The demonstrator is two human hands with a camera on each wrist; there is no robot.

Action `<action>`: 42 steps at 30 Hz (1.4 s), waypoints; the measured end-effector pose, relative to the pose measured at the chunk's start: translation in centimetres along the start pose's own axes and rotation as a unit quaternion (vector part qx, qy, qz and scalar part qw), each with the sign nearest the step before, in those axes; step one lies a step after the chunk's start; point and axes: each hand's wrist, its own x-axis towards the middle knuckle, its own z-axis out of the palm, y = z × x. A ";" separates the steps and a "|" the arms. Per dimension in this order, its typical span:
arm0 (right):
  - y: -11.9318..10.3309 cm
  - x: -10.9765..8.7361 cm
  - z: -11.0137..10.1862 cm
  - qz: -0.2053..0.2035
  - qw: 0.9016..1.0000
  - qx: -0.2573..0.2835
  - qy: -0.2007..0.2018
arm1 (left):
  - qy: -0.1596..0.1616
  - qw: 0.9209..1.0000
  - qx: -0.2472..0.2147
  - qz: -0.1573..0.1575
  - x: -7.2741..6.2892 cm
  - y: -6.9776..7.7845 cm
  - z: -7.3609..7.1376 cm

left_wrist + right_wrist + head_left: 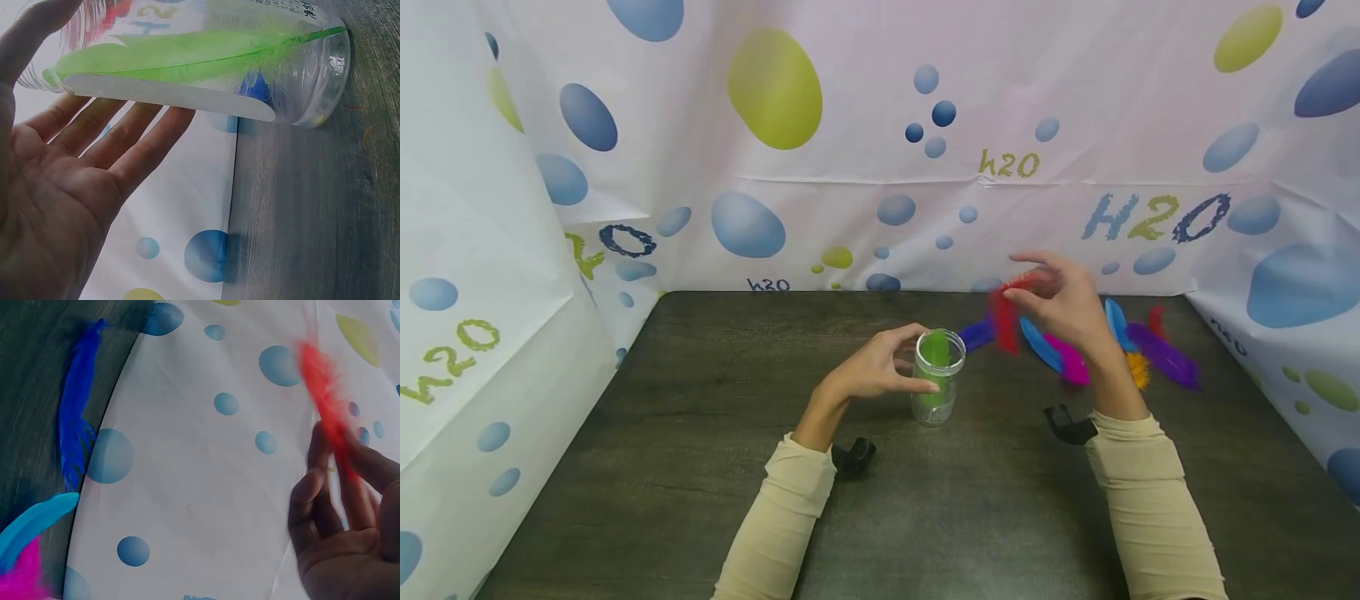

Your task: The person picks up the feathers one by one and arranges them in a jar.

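Observation:
A clear jar (936,412) stands upright on the dark table with a green feather (181,59) inside it. My left hand (886,367) holds the jar near its top, thumb on the near side and fingers on the far side. Up and to the right of the jar, my right hand (1063,302) pinches a red feather (322,384) between thumb and fingers. The red feather looks blurred. A pale strip (169,94) shows along the jar's side in the left wrist view.
Beyond the jar lies a dark blue feather (78,403). Light blue (1041,343), magenta (1069,358) and purple feathers (1165,354) lie near my right arm, with a yellow-orange one (1138,369). A printed white sheet (850,150) rises behind the table (700,483).

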 end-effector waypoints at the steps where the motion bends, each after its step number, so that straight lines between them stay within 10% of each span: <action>1: 0.0 0.0 0.0 -0.008 1.000 0.010 0.007 | 0.000 1.000 0.000 0.000 0.0 0.0 0.0; 19: -1.4 0.2 1.0 -0.101 0.984 0.106 0.097 | 0.001 1.000 -0.005 -0.006 0.1 0.1 -0.1; 42: -4.6 0.2 1.5 -0.103 0.968 0.173 0.153 | 0.002 1.000 -0.012 -0.009 0.3 0.2 -0.2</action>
